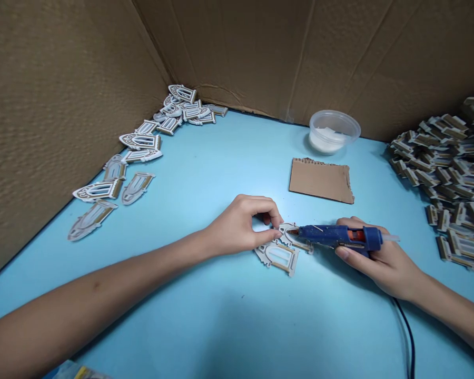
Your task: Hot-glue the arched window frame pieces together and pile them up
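Note:
My right hand is wrapped round a blue glue gun, whose nozzle points left. A clear glue stick pokes out of its back end. The nozzle tip meets or hovers just over a small white arched window piece; I cannot tell which. My left hand pinches that piece's left end between thumb and fingers. Just below lies a second arched window piece with gold-brown edging, flat on the light blue table and partly under the first.
More arched window pieces lie along the left cardboard wall. A large heap of them stands at the right. Behind my hands are a flat cardboard scrap and a clear tub with white contents. A black cord trails at the lower right.

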Tool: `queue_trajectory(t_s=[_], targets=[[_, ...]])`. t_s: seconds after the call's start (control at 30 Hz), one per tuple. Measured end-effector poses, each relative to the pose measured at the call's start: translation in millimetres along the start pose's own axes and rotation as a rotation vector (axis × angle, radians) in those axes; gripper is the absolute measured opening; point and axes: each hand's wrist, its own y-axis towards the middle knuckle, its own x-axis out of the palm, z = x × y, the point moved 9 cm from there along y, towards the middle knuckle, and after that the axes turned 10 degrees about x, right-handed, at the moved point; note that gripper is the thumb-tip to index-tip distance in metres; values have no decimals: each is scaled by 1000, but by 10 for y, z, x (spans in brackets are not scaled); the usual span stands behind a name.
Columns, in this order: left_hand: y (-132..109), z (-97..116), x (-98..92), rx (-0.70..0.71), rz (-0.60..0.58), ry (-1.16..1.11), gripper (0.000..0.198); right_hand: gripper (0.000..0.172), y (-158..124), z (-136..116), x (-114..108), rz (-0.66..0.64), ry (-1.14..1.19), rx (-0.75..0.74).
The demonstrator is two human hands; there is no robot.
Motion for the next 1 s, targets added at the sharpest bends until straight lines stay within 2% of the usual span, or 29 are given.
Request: queue_trajectory(t_s=[0.63, 0.7, 0.8, 0.87, 0.93, 1.0], targets=[[-8, -15, -8, 8, -4, 9, 6, 18, 2, 64, 2, -18, 26, 73], [-8, -11, 14, 8, -12, 12, 6, 22, 4, 60, 22, -49, 115, 103], [-7, -4, 49, 8, -26, 22, 6, 34, -6, 70, 43, -76, 424, 143], [-3, 4, 30, 18, -22, 25, 6, 38, -15, 124, -7, -1, 602, 164], [5, 21, -16, 44, -38, 12, 10, 36, -29, 213, -76, 109, 665, 194], [7, 52, -19, 90, -147, -15, 21, 35, -42, 276, -114, 164, 676, 215]])
